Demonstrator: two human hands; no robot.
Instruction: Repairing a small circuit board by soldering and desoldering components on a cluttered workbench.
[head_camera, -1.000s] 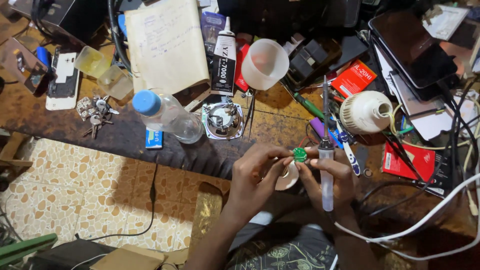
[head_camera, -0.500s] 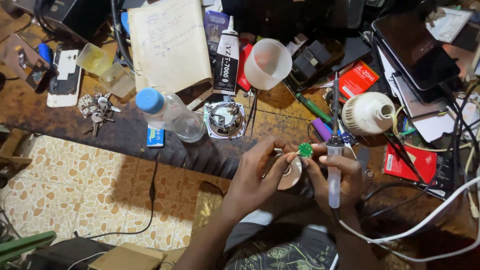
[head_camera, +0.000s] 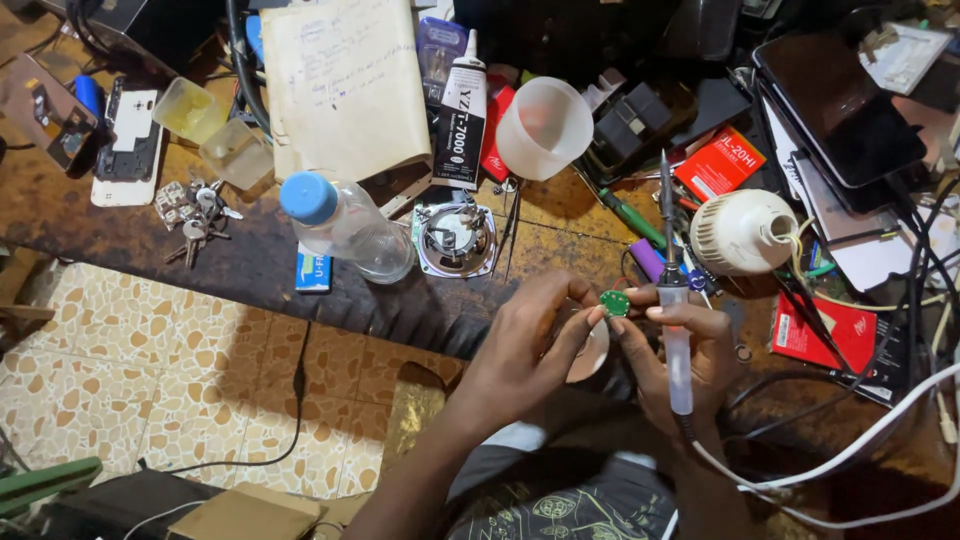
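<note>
Left hand: your left hand pinches the small green board by its edge, thumb and fingertips closed on it, holding it up in front of you just off the bench edge.
Right hand: your right hand is wrapped around the soldering iron, tip pointing away from you, past the board and over the bench; its fingertips also reach in to touch the board from the other side.
Hands together: both meet at the board, nearly touching each other.
Board: round, green, held in the air between the two hands, not resting on anything; a pale round disc sits just beneath it, possibly part of the same lamp, though the view is too small to be sure.
Step in hand: it looks as if you are positioning and checking the board, not soldering, since the iron's tip stands clear of it.
Next move calls for: a firm hold on the board and the tip swung back onto it without burning your left fingertips.
Nearby: a white bulb housing lies just beyond your right hand, a small speaker and a clear bottle with a blue cap beyond your left.
Farther out: a glue tube, a white cup, keys and a phone on the cluttered bench.
</note>
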